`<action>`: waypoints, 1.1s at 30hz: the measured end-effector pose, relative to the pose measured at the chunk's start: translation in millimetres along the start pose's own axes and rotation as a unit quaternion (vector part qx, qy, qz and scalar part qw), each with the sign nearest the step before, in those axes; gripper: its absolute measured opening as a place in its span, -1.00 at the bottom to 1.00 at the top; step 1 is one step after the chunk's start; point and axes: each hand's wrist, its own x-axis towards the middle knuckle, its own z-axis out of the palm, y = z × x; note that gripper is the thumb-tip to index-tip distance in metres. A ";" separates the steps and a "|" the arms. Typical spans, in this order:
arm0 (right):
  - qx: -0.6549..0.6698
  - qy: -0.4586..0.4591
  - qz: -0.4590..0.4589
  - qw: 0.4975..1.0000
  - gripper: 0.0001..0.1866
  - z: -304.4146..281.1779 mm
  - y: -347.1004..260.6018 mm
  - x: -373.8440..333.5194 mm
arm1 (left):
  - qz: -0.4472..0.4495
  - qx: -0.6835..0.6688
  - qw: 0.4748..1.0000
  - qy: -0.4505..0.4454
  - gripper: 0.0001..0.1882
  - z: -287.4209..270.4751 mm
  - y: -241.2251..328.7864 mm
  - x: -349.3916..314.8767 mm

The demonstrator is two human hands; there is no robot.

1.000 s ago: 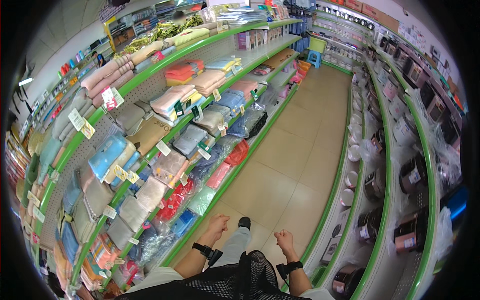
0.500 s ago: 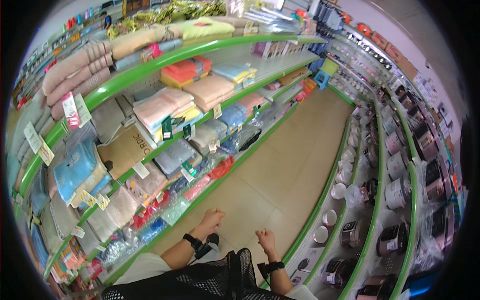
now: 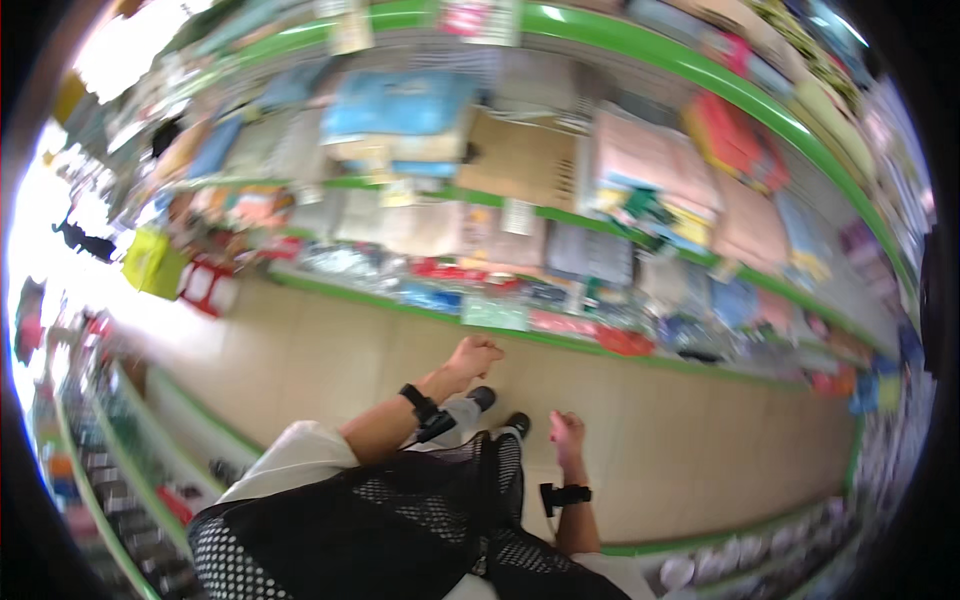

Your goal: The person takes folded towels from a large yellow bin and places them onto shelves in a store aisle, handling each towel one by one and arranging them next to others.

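My left hand [image 3: 472, 362] hangs over the tiled aisle, its fingers loosely curled with nothing seen in them. To its right, my right hand [image 3: 567, 432] is also curled and appears to hold nothing. Neither touches the shelves. Ahead, a green-edged shelf unit [image 3: 380, 314] carries folded towels. Among them are a blue towel pile [image 3: 400, 105], a brown paper package [image 3: 520, 158], a pink towel pile [image 3: 650, 150] and an orange-red towel pile [image 3: 735, 140]. On the lowest shelf lie plastic-wrapped packets [image 3: 495, 312] and a red packet [image 3: 625, 340], smeared by motion.
Another green-edged shelf [image 3: 185, 475] stands behind at the lower left. White bowls [image 3: 678, 572] line a low shelf at the lower right. A yellow-green box [image 3: 152, 263] and a red-and-white item [image 3: 207, 287] stand at the far left end of the aisle floor [image 3: 680, 440].
My view has swung left, from looking along the aisle to facing the towel shelves. The pot shelves have left the right side. Both hands stay curled and empty.
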 end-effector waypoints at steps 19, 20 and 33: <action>-0.248 -0.352 -0.137 0.892 -0.71 435.0 3.2 -137.6 | 0.185 -0.173 0.925 0.284 -0.83 -401.6 -174.4 -217.2; -0.244 -0.368 -0.142 0.886 -0.71 460.6 7.6 -147.8 | 0.144 -0.273 0.907 0.285 -0.84 -425.7 -180.2 -220.6; -0.283 -0.475 -0.073 0.830 -0.68 678.6 -9.9 -190.1 | 0.106 -0.502 0.801 0.310 -0.79 -593.2 -165.5 -262.4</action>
